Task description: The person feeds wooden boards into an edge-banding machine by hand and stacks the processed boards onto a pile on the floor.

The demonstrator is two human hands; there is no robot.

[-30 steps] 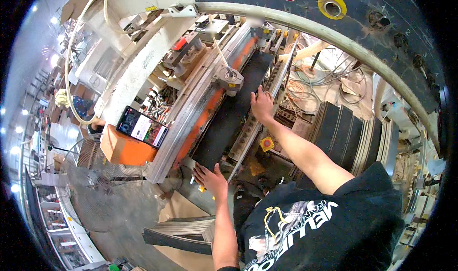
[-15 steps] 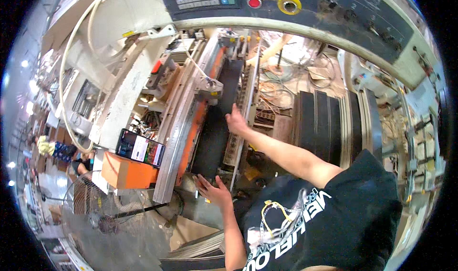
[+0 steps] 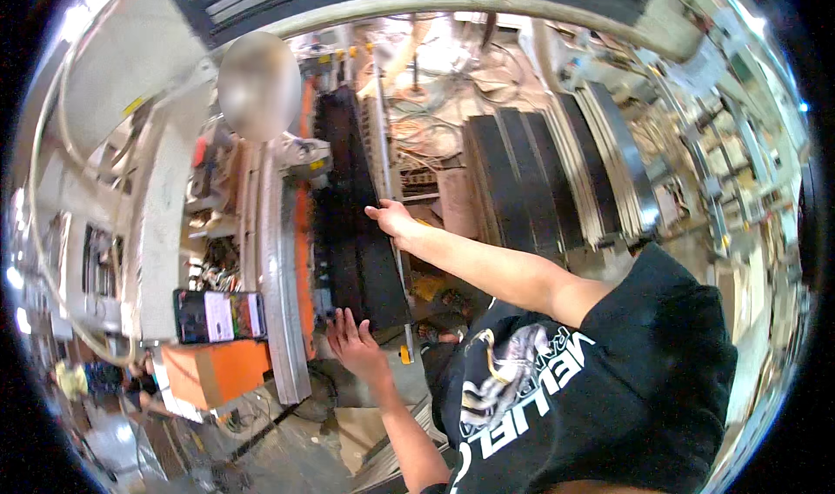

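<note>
Your right hand [image 3: 393, 220] rests on black belt [image 3: 357, 224]: matt, rubbery, smooth. Your left hand [image 3: 352, 342] touches belt's near end, fingers spread. Just left of belt, orange frame rail [image 3: 303, 259]: painted metal, slightly glossy. Further left of belt, grey side rail [image 3: 280, 303]: bare metal, dull, scuffed. Right of belt, stacked black belting [image 3: 522, 176], matt. Your T-shirt [image 3: 609, 390]: black cloth, matt print.

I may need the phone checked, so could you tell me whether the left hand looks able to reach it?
Probably yes: the left hand lies open by the black panel, and only the grey rail separates it from the phone.
</note>
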